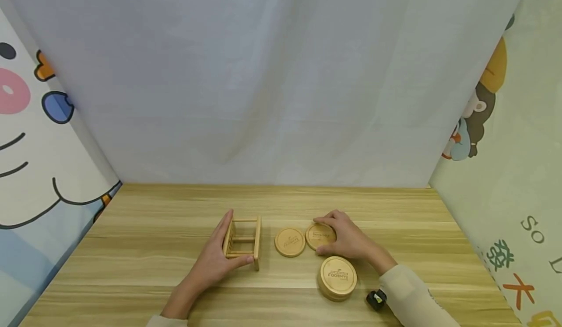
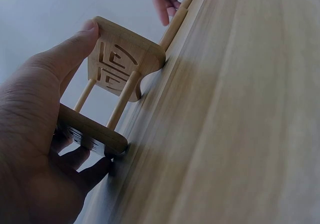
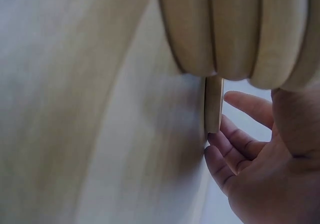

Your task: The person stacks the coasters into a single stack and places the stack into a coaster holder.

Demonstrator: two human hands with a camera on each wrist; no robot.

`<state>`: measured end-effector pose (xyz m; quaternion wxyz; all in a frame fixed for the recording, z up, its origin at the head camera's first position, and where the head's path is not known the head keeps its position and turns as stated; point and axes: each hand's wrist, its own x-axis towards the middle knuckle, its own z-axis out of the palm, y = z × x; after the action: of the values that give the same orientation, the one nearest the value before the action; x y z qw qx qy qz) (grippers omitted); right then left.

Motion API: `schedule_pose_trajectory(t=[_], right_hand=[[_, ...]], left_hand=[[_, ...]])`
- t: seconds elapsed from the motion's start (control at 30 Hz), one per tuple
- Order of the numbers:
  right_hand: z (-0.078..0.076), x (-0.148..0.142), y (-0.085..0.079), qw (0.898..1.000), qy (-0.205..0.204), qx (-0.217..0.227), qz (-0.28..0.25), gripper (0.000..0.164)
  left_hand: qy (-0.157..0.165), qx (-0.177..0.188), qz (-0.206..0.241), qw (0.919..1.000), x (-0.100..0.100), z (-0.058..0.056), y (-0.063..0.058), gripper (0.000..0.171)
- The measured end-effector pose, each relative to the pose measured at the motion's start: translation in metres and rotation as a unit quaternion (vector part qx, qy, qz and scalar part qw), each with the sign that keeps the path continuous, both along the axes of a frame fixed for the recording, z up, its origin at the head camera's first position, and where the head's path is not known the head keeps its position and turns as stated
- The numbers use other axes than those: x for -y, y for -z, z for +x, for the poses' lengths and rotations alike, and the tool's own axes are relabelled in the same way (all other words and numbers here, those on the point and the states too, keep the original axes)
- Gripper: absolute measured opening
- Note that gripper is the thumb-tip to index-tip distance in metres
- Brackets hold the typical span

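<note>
My left hand (image 1: 215, 258) grips a small wooden coaster rack (image 1: 257, 241), fingers along its left side panel and thumb reaching to the right one. Slotted cut-outs mark the rack's panel (image 2: 135, 47) in the left wrist view. On the table, a round wooden coaster (image 1: 320, 237) lies between the thumb and fingers of my right hand (image 1: 349, 239), which hold it by its edge. Just left of it lies another coaster (image 1: 290, 242), flat and untouched. Nearer to me stands a stack of coasters (image 1: 337, 274), which fills the top of the right wrist view.
A wood-grain table (image 1: 153, 239) carries everything. Behind it hangs a pale grey cloth (image 1: 272, 83). Cartoon-printed walls flank both sides. A small black device (image 1: 376, 299) sits by the right sleeve (image 1: 412, 293).
</note>
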<state>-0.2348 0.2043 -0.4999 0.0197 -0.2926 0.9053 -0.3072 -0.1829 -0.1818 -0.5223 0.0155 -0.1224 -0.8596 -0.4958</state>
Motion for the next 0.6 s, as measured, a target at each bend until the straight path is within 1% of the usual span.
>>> schedule_pose_trajectory(t=[0.07,0.1,0.3,0.47,0.6], right_hand=[[-0.0006,0.0007,0.0005,1.0,0.003,0.0,0.007,0.076],[0.0007,0.0031,-0.0033,1.0,0.01,0.011,0.012,0.078],[0.0015,0.0048,-0.0052,0.999,0.018,0.01,0.033,0.08],[0.0039,0.0061,-0.0074,0.999,0.021,0.023,0.025,0.078],[0.0043,0.0062,-0.0074,0.999,0.023,0.024,0.023,0.077]], left_hand=[[0.001,0.001,0.001,1.0,-0.0003,0.0,0.0001,0.133],[0.001,0.001,0.001,1.0,-0.0002,-0.0001,0.0003,0.133],[0.0,-0.002,-0.001,1.0,0.0001,-0.0001,0.0005,0.133],[-0.001,-0.001,0.0,1.0,-0.0003,-0.0001,0.0005,0.133],[-0.001,0.002,0.001,1.0,-0.0011,0.0003,0.0001,0.133]])
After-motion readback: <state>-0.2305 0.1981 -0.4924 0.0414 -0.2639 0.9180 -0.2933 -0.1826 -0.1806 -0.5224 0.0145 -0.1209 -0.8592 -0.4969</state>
